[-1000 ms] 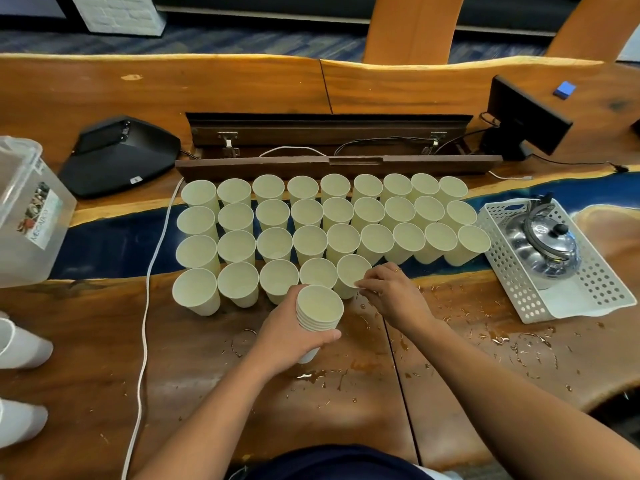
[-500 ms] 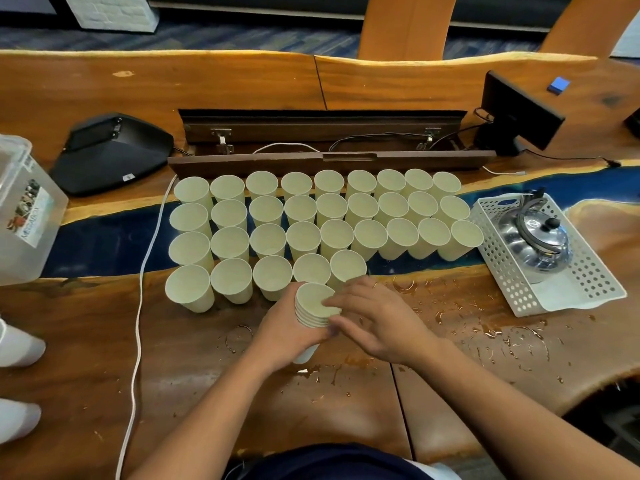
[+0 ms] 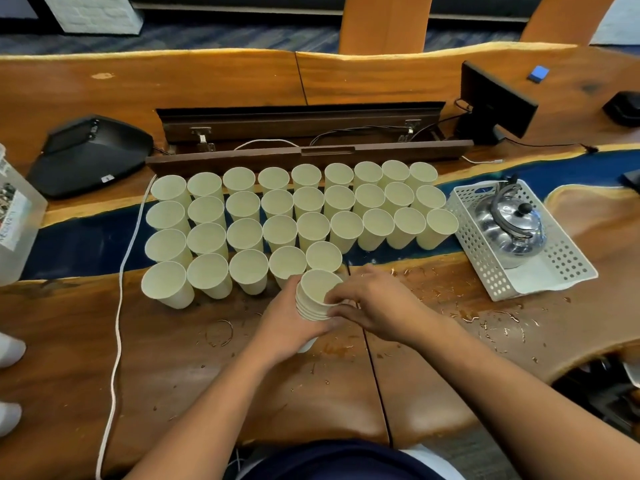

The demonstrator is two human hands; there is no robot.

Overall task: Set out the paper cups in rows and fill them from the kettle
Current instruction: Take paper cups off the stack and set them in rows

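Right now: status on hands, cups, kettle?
Left hand holds stack; right hand pinches its top cup. Front row five cups, unfinished. Kettle in basket, untouched.

Single head view, high above table [image 3: 104, 341], facing forward and down; hands near, far edge distant.

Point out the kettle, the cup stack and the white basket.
kettle [image 3: 507, 230], head view, on its steel body.
cup stack [image 3: 317, 289], head view, inside the top cup.
white basket [image 3: 485, 268], head view, on its near perforated wall.
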